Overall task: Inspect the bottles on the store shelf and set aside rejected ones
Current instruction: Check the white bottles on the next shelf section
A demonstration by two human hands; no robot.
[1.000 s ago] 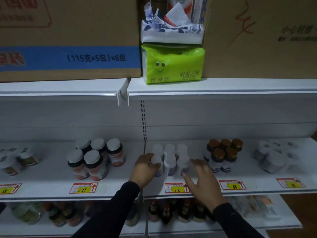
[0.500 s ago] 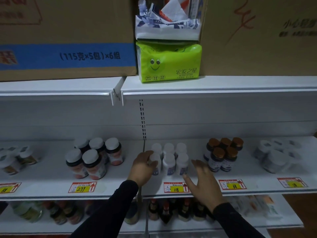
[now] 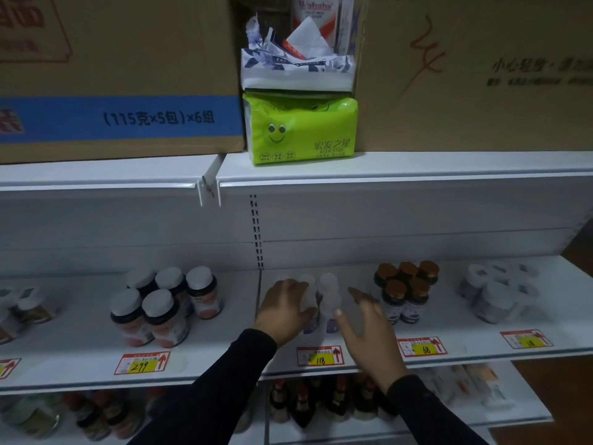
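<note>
A cluster of small white bottles [image 3: 328, 292] stands on the middle white shelf [image 3: 224, 358] above the price tag marked 118. My left hand [image 3: 282, 311] wraps its fingers round the front-left white bottle of that cluster. Just right of the cluster, my right hand [image 3: 369, 329] hovers with fingers spread, its thumb tip close to the front-right white bottle; whether it touches is unclear. Dark sleeves cover both forearms.
Dark bottles with white caps [image 3: 160, 303] stand to the left, brown-capped bottles [image 3: 407, 290] to the right, pale wrapped jars [image 3: 497, 293] farther right. Cardboard boxes [image 3: 122, 75] and a green tissue pack [image 3: 301, 130] sit on the top shelf. More bottles [image 3: 305, 403] fill the shelf below.
My left hand has closed further over the front-left white bottle. My right hand has shifted slightly right and up beside the cluster. The view has tilted a little.
</note>
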